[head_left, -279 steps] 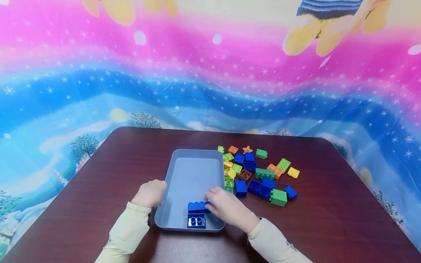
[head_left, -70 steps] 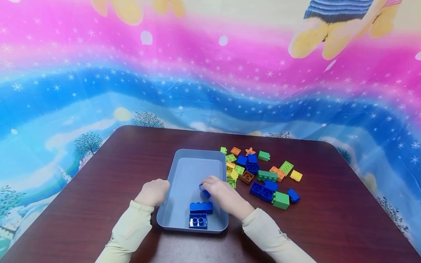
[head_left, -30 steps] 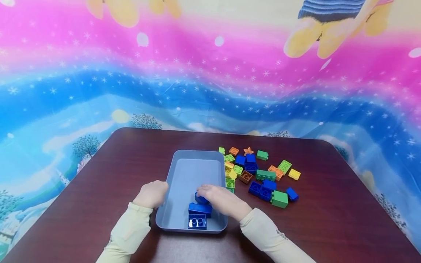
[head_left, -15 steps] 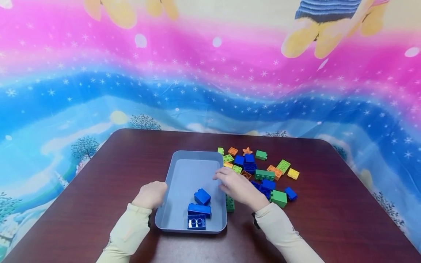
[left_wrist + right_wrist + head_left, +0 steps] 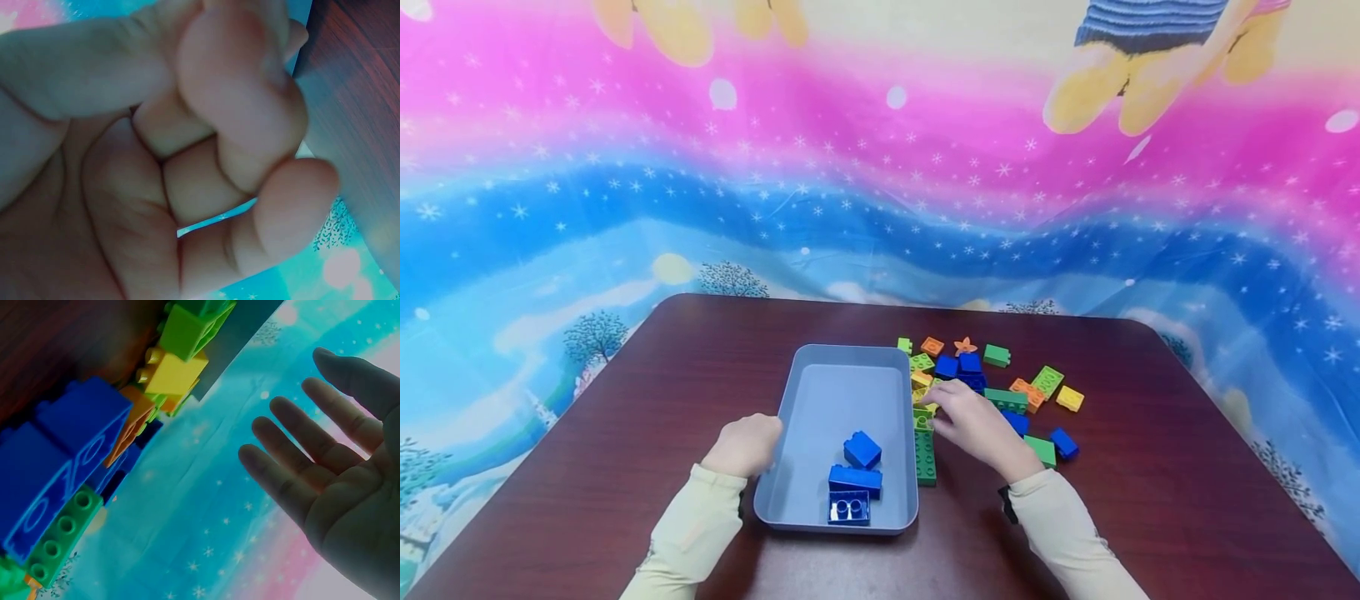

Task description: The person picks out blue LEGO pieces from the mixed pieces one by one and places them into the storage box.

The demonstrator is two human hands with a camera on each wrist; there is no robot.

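Observation:
My left hand (image 5: 742, 447) grips the left rim of the grey tray (image 5: 831, 400), its fingers curled in the left wrist view. Three blue toy bricks lie toward the tray's near end: a tilted blue brick (image 5: 862, 450), a long blue brick (image 5: 856, 480) and an upturned blue brick (image 5: 848, 507) with its hollow underside up. Just right of the tray, my right hand (image 5: 977, 422) hovers over the loose bricks and holds nothing. In the right wrist view its fingers (image 5: 290, 431) are spread and loosely straight, apart from the joined blue bricks (image 5: 69, 462).
A pile of loose bricks spreads right of the tray: a long green brick (image 5: 925, 457) along its side, a green brick (image 5: 1006, 400), a yellow brick (image 5: 1070, 398), a small blue brick (image 5: 1064, 443) and an orange flower-shaped piece (image 5: 965, 345). The dark table (image 5: 700, 350) has a patterned cloth behind.
The right hand turned a blue brick within the tray, let go of it beyond the long one, and moved right over the pile. The left hand has stayed at the tray's rim.

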